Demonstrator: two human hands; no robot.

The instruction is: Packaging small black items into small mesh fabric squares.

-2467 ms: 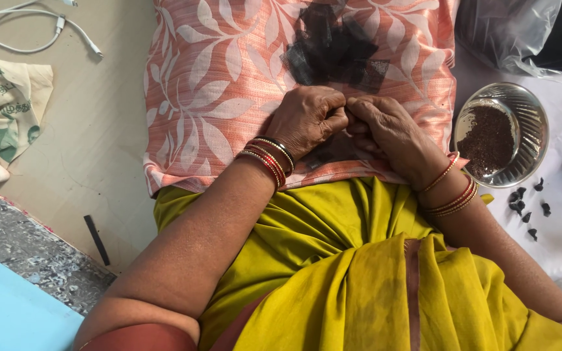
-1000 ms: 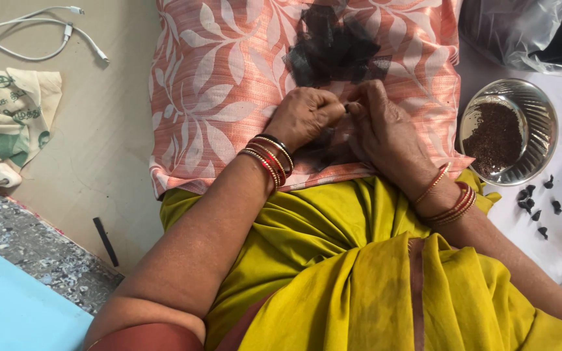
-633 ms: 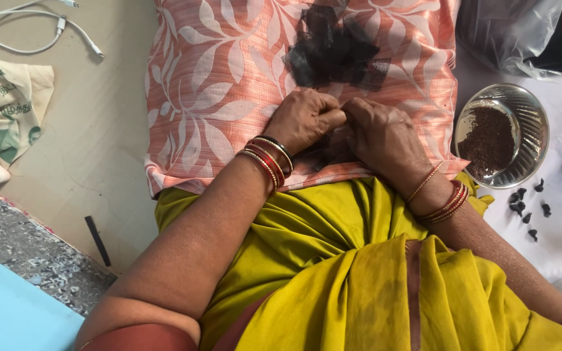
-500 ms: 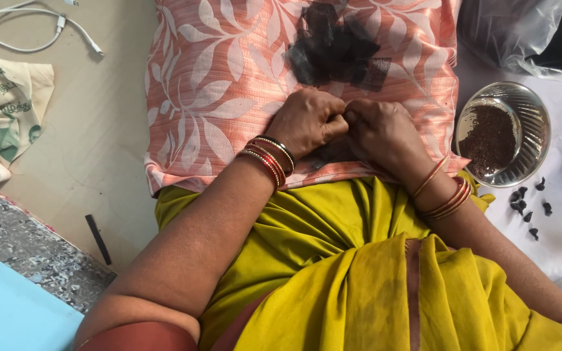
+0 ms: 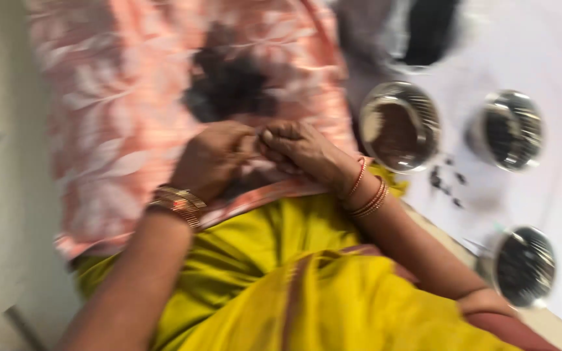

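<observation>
A small dark bit, blurred, is pinched between left hand (image 5: 214,156) and right hand (image 5: 300,148) over the pink cloth (image 5: 118,130), just below the dark pile (image 5: 229,88). It is judged light and crumbly, best held gently by fingertips.

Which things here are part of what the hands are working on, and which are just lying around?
In the work:
- left hand and right hand, fingertips meeting over the cloth
- pink leaf-patterned cloth
- dark pile on that cloth

Lying about:
- steel bowl of brown powder
- two more steel bowls with dark contents
- dark bits on the white sheet
</observation>
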